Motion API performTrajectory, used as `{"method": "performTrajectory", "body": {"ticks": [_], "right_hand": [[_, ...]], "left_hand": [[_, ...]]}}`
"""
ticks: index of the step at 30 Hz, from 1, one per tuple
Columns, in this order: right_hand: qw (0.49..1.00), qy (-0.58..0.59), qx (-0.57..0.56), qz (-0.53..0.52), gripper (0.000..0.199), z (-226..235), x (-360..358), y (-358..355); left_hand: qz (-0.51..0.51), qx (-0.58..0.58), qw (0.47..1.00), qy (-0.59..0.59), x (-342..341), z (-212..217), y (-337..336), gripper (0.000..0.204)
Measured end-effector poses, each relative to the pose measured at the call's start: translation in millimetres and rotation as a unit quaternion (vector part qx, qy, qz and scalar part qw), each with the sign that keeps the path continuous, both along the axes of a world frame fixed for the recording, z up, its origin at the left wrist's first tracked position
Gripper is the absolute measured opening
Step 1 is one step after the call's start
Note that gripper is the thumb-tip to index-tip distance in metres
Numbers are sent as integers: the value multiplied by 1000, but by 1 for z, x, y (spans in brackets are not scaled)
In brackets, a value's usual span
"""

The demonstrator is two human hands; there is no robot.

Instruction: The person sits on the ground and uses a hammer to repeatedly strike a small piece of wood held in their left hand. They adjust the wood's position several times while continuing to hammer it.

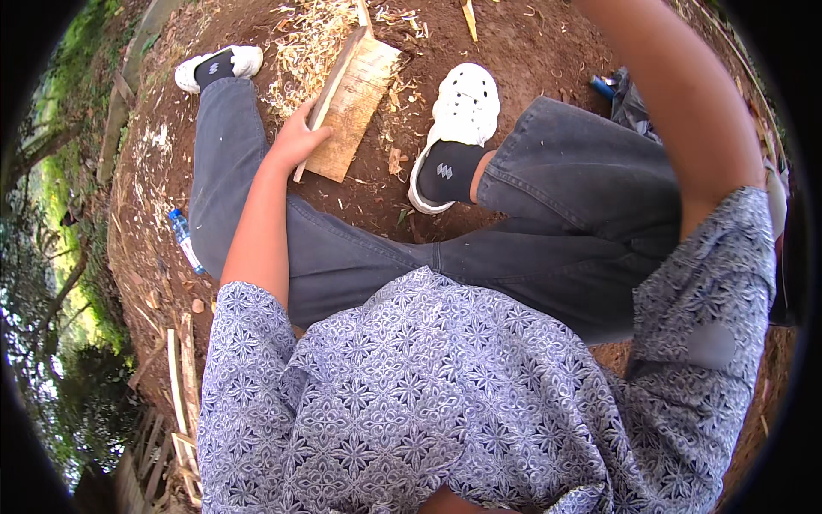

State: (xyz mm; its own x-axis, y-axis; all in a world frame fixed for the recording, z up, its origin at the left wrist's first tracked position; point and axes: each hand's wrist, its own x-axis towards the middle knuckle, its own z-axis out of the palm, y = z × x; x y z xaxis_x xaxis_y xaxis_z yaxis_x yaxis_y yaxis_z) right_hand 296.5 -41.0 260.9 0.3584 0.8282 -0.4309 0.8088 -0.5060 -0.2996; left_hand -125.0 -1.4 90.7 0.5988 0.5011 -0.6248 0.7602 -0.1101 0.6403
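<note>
A short, thick piece of wood [361,98] with a pale, rough-cut face stands tilted on the ground, between my spread legs. My left hand [301,139] grips its near left edge, fingers round the far side and thumb lying over the face. A narrow wooden stick [364,15] shows just beyond its top end, cut off by the frame; whether the two touch I cannot tell. My right forearm [659,77] is raised and runs out past the upper edge, so the right hand and anything in it are hidden.
Curled wood shavings [312,51] lie heaped on the brown soil. My white clogs [462,107] stand either side of the wood. A blue-capped plastic bottle [185,242] lies beside my left knee. Long wooden strips [180,377] are at the lower left; a dark bag [632,103] sits at right.
</note>
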Motion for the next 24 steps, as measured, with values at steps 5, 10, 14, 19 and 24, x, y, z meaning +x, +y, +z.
{"method": "performTrajectory", "body": {"ticks": [5,10,14,19,24], "right_hand": [[997,-19,35,63,52,87,44,-63],[998,-60,16,12,52,80,58,-117],[997,31,-55,-34,46,78,49,-143],[994,91,4,-63,36,60,37,-186],[984,146,77,-66,38,-4,-2,-210]], "left_hand": [[49,-121,991,0,11,6,1,73],[71,-171,983,10,22,26,-6,71],[34,-70,997,-29,16,8,-1,79],[-146,245,953,-101,51,35,-12,87],[-260,297,914,-99,67,61,-4,90]]}}
